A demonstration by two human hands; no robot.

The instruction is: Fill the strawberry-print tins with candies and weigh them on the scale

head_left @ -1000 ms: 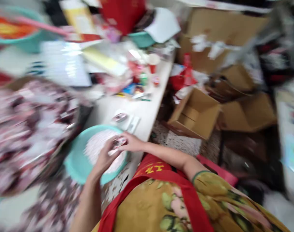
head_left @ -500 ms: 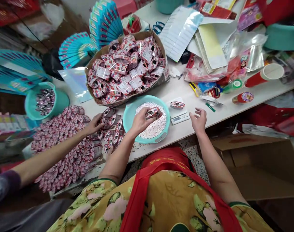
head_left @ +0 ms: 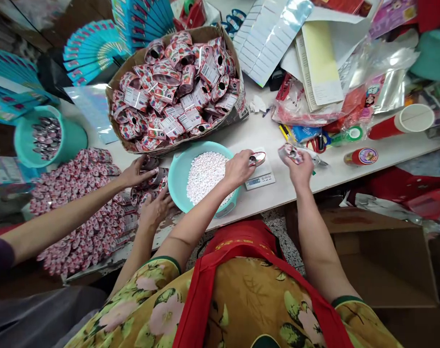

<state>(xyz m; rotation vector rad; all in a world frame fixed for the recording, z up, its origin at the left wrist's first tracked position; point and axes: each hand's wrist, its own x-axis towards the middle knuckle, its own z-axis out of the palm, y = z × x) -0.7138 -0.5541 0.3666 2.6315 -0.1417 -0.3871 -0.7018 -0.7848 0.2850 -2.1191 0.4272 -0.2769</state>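
My left hand (head_left: 239,168) is closed on a small red-and-white printed packet (head_left: 258,158) with an oval open top, at the small white digital scale (head_left: 260,181). Whether the packet's base rests on the scale I cannot tell. To the right of the scale, my right hand (head_left: 302,169) grips another such packet (head_left: 289,152), held above the table. Under my left forearm stands a turquoise basin (head_left: 176,181) with small white pellets (head_left: 207,176) in it.
A cardboard box (head_left: 114,130) heaped with packets stands behind the basin. At left, a co-worker's hands (head_left: 137,173) touch packets beside a large pile (head_left: 82,208). A turquoise bucket (head_left: 73,137), papers (head_left: 323,67), a red cup (head_left: 397,123) and plastic bags (head_left: 390,72) lie around.
My left hand has moved right from over the basin to the scale. My right hand, empty before, now holds a packet. A co-worker's second hand shows more fully.
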